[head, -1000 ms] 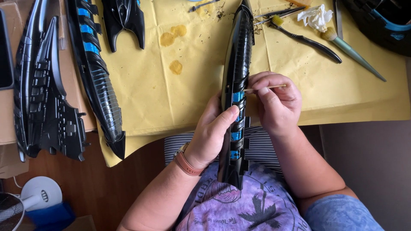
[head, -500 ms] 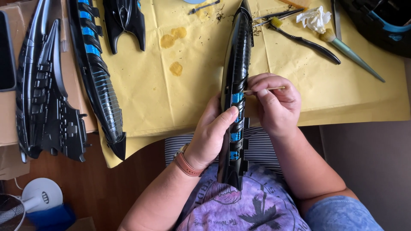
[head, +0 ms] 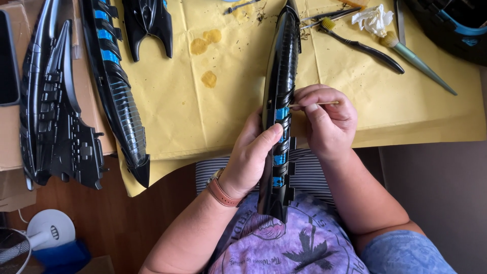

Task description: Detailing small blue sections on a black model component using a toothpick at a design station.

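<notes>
Your left hand [head: 251, 160] has its fingers clamped round the long black model hull [head: 280, 101]; your right hand [head: 327, 124], just beside the hull, pinches a thin wooden stick [head: 317, 104] against it.

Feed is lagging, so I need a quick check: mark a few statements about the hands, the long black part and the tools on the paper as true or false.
1. The left hand grips the long black model part. True.
2. The right hand holds a toothbrush. False: it pinches a thin wooden stick.
3. The yellow paper is spotless. False: it has stains.
4. A green-handled brush lies on the paper. True.
</notes>
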